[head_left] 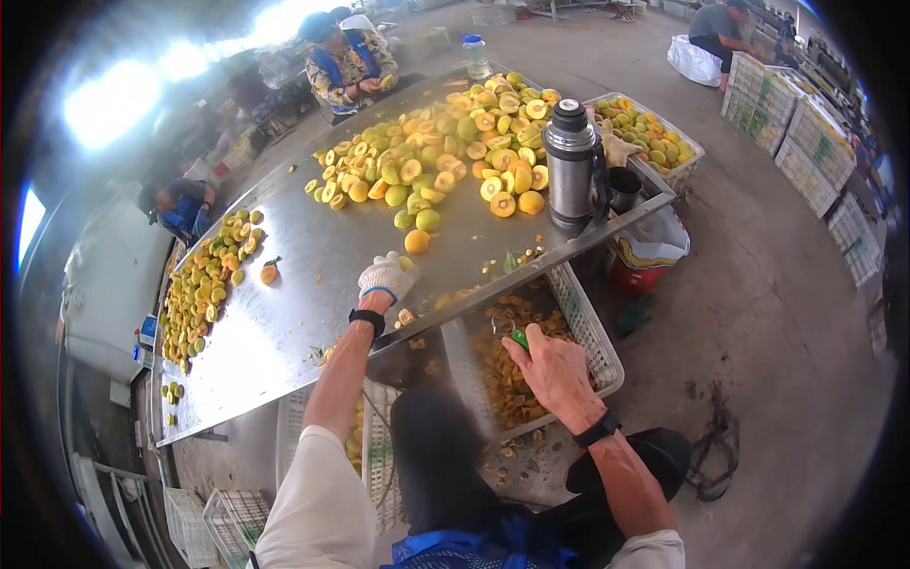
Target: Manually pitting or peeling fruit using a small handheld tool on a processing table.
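Observation:
My left hand (386, 276), in a white knit glove, is low over the metal table near its front edge. Its fingers close around a small yellow-green fruit (406, 263), mostly hidden by the glove. Just beyond it sits a whole orange-yellow fruit (417, 242). My bare right hand (558, 366) grips the green handle (521, 340) of a tool with a metal loop (503, 324) at its tip. That hand is above a white plastic crate (579, 334) of fruit scraps (515, 384). A large heap of halved and whole fruits (426, 153) covers the table's far part.
A steel thermos (571, 167) stands by the right edge of the metal table (313, 235), beside a dark cup (625, 188). More cut fruit (206, 284) lies at the left end. A fruit-filled crate (693, 153) is beyond. Across the table sits a person (348, 64).

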A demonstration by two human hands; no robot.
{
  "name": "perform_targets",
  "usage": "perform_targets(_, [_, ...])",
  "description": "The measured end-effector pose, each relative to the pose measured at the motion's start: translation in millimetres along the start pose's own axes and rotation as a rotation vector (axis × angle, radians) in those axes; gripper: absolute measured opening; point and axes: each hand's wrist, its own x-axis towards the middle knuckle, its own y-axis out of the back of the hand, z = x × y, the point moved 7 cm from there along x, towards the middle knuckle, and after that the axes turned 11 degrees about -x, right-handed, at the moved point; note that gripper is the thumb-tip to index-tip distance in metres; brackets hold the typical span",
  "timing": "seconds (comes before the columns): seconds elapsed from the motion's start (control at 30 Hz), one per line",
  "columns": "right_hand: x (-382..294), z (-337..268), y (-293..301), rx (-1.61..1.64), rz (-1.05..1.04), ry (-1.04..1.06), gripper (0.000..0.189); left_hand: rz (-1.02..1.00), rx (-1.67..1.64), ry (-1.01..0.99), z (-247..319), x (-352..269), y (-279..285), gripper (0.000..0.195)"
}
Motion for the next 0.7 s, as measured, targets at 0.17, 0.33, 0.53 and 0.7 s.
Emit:
perform_targets(0.17, [1.1,-5.4,-2.4,0.047,-0.016,-0.016,0.034,-0.068,-0.082,0.0,-11.7,5.4,1.9,0.066])
perform_targets(0.33, [-1.1,-4.8,2.5,0.172,-0.021,-0.045,0.039,-0.292,-1.387,-0.084,57.9,-69.7,35.5,0.069])
perform_targets(0.53, [4.5,-14.2,14.0,0.418,0.052,-0.061,0.036,-0.564,-1.908,-0.238,137.3,-139.8,67.4,0.069])
perform_targets(0.7, [5.4,-3.9,16.0,0.497,0.145,-0.113,0.036,-0.2,-1.274,-0.543,171.6,-160.7,62.3,0.047])
